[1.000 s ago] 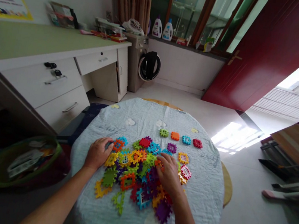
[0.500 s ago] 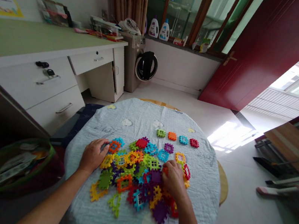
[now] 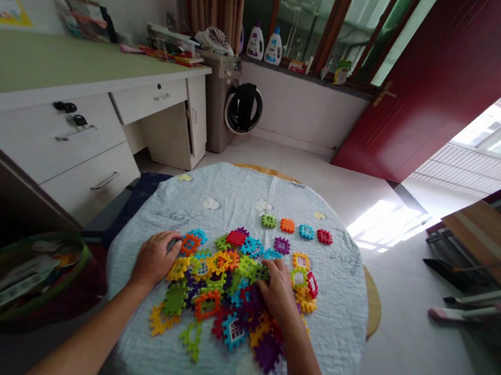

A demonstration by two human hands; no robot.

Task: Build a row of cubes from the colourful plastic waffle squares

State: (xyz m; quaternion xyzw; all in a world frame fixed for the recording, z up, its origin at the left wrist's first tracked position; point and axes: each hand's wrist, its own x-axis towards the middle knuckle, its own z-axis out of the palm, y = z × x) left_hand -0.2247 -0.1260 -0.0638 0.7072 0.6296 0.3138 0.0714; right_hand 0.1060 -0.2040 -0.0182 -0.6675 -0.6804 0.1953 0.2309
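- While resting L hand [image 3: 153, 261] at L edge of pile of toothed plastic tiles [image 3: 221, 263], just beside orange tile [image 3: 190, 244], fingers bent, can't tell if gripping anything.
- Touching pile's R side w/ R hand [image 3: 279, 288], fingertips by green tile [image 3: 260, 273]; can't tell if pinched.
- Heaped mid cloth-covered worktop [image 3: 330, 314].
- Past pile: row of 4 tiles [image 3: 287, 226], green, orange, blue, red, L to R.

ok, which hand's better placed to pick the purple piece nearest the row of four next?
Right hand, likely: it's nearer the purple piece; the left hand sits at the left edge of the pile.
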